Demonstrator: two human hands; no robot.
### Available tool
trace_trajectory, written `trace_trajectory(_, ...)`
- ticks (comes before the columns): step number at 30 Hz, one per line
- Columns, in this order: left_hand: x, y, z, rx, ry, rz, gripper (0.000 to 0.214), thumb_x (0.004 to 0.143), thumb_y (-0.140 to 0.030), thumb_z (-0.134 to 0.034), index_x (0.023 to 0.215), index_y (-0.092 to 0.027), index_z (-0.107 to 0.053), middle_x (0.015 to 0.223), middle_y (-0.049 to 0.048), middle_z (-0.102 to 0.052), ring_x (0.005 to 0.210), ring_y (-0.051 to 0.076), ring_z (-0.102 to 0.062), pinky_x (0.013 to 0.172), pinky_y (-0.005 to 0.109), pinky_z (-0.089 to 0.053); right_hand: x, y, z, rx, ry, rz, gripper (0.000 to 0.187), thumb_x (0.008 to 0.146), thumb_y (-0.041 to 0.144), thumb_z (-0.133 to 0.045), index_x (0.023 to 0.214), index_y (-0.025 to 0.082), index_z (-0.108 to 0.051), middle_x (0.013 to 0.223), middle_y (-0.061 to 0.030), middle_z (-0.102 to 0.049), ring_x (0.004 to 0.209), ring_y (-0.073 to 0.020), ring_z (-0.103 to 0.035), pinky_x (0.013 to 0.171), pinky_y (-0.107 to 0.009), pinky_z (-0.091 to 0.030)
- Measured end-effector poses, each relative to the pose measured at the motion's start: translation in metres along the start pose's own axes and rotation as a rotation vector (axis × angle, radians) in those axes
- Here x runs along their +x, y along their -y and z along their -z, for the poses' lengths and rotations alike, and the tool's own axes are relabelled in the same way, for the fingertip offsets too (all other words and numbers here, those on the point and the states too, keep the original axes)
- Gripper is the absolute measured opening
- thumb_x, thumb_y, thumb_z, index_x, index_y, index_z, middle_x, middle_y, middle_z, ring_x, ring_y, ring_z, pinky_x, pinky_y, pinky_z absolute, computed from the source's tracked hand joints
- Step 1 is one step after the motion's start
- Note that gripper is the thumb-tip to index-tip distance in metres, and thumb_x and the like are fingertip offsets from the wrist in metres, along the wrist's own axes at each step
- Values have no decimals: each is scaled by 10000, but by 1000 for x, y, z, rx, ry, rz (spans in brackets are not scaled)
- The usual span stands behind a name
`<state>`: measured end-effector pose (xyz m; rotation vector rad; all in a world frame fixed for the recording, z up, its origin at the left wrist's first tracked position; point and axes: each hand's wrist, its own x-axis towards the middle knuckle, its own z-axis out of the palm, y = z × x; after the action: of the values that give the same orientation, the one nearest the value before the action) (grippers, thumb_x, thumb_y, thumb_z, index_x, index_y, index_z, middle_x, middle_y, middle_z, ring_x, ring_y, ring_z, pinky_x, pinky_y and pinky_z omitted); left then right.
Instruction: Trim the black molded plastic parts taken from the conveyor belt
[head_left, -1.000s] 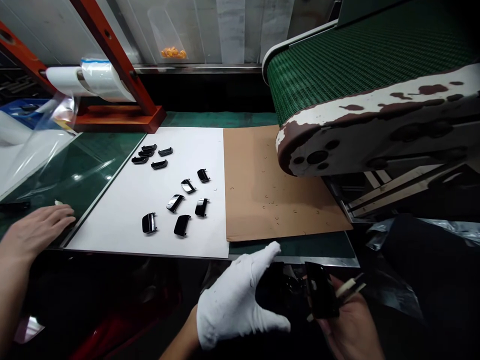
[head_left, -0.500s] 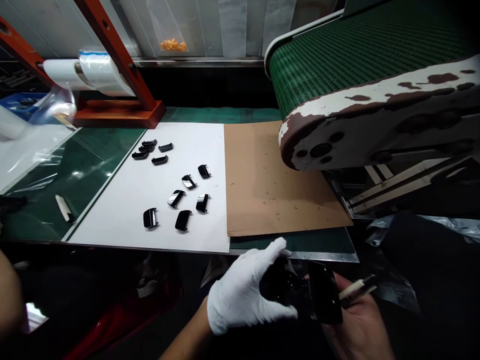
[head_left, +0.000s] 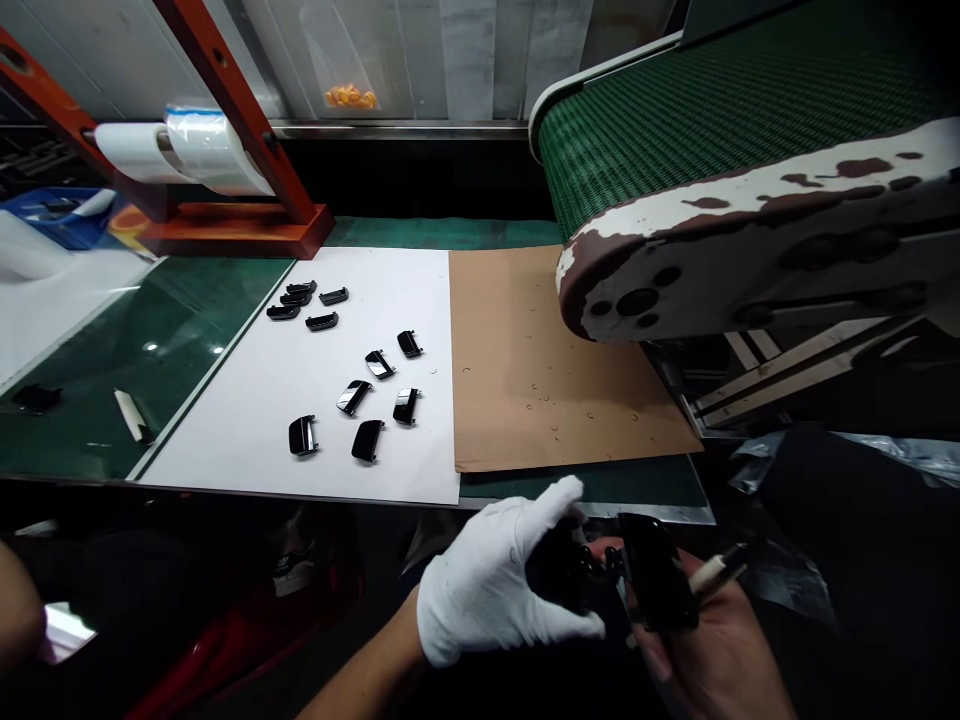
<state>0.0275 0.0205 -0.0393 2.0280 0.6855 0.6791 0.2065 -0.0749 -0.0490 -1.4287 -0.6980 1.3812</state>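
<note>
My left hand (head_left: pixel 491 580), in a white glove, is closed around a dark plastic part (head_left: pixel 559 570) in front of the table edge. My bare right hand (head_left: pixel 720 640) grips a glossy black plastic piece (head_left: pixel 654 575) facing it. A slim tool with a white handle (head_left: pixel 707 576) also sticks out from the right fingers; its working end is hidden. The two dark parts are close together, and I cannot tell whether they touch. Several similar black plastic pieces (head_left: pixel 367 440) lie on the white sheet (head_left: pixel 405 470) to the left.
Brown cardboard (head_left: pixel 510 430) with small curled scraps lies beyond my hands. A green conveyor belt (head_left: pixel 675 130) overhangs it at right. An orange stand (head_left: pixel 240 235) holds film rolls (head_left: pixel 214 150). Another white-handled tool (head_left: pixel 131 415) lies left, near another person's arm (head_left: pixel 15 610).
The black piece in my right hand has tilted and shifted slightly right. My left hand has barely moved. At the far left, a dark object now lies on the green mat.
</note>
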Motion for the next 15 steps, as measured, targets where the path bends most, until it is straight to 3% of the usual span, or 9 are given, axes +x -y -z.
trace_trajectory(6, -11, -7, -16, -60, -237, -23, 1033, 564, -253, -880, 1430, -328, -321, 1121, -2, -676, 965, 180, -678, 897, 248, -539, -1, 10, -7, 106, 38, -52, 352, 711, 539, -739, 788, 195, -744, 308, 68, -387, 298, -39, -211, 337, -185, -209)
trace_trajectory(10, -19, -8, -28, -166, -319, 32, 978, 561, -208, -870, 1401, -328, -383, 1127, -13, -675, 974, 191, -684, 917, 271, -554, 3, 3, -13, 244, 32, -98, 271, 735, 490, -738, 756, 220, -721, 372, 81, -397, 316, -25, -156, 330, -181, -160)
trace_trajectory(13, -22, -2, -41, -319, -368, 125, 948, 537, -233, -880, 1375, -284, -438, 1134, 25, -681, 981, 251, -688, 908, 348, -579, 11, -10, -18, 258, 72, -61, 300, 693, 541, -754, 696, 245, -702, 526, 27, -559, 303, -34, -262, 317, -206, -243)
trace_trajectory(15, -20, 2, -51, -415, -345, 174, 673, 652, -298, -832, 1263, -234, -559, 1013, 49, -725, 844, 254, -727, 775, 358, -633, 17, -18, -23, 227, 101, -20, 386, 597, 610, -784, 563, 247, -656, 538, -13, -588, 344, -107, -427, 344, -270, -373)
